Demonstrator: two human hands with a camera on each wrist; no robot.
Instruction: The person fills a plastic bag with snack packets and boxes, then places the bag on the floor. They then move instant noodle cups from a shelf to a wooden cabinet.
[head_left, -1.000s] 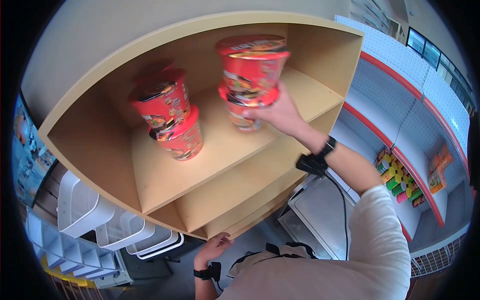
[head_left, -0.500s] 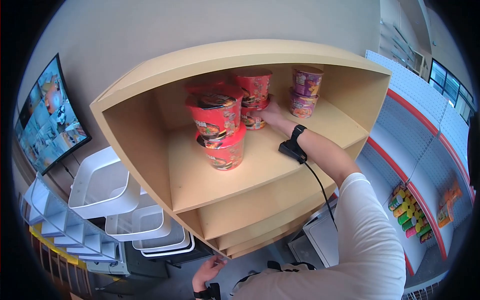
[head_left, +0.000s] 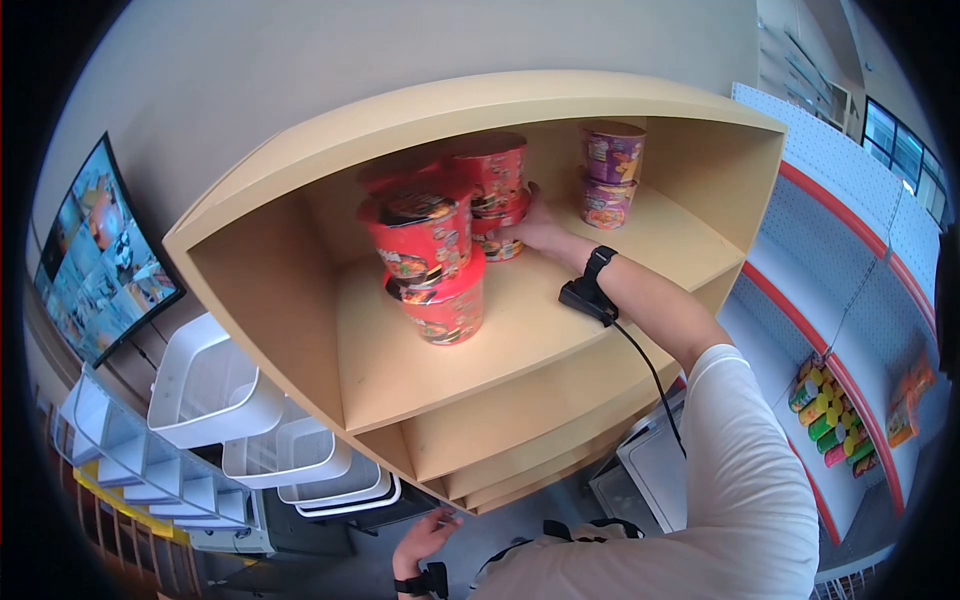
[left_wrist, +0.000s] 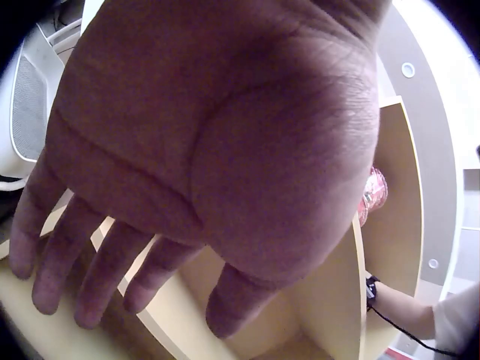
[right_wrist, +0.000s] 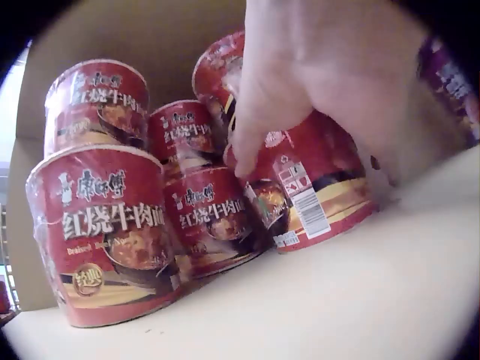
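On the top shelf, my right hand [head_left: 540, 230] curls round the lower red noodle tub [head_left: 497, 240] of a two-high stack; the upper tub [head_left: 490, 172] rests on it. In the right wrist view, thumb and fingers of the right hand [right_wrist: 307, 82] span the lower tub [right_wrist: 315, 195], which stands on the shelf board. Just left and nearer the front is another red stack [head_left: 445, 310], with smaller-looking red tubs [right_wrist: 214, 214] behind it. My left hand [head_left: 425, 537] hangs low by the shelf's bottom edge, palm showing and fingers spread in the left wrist view [left_wrist: 217, 142], holding nothing.
A purple two-tub stack [head_left: 608, 170] stands to the right on the same wooden shelf [head_left: 560, 290]. White baskets [head_left: 215, 385] and a screen [head_left: 105, 250] are at the left. A pegboard rack [head_left: 850, 270] with colourful cans [head_left: 828, 425] stands at the right.
My right hand has carried its two-tub stack deeper into the shelf and left, beside the other red stack. The head view has shifted, showing the purple tubs. My left hand remains low.
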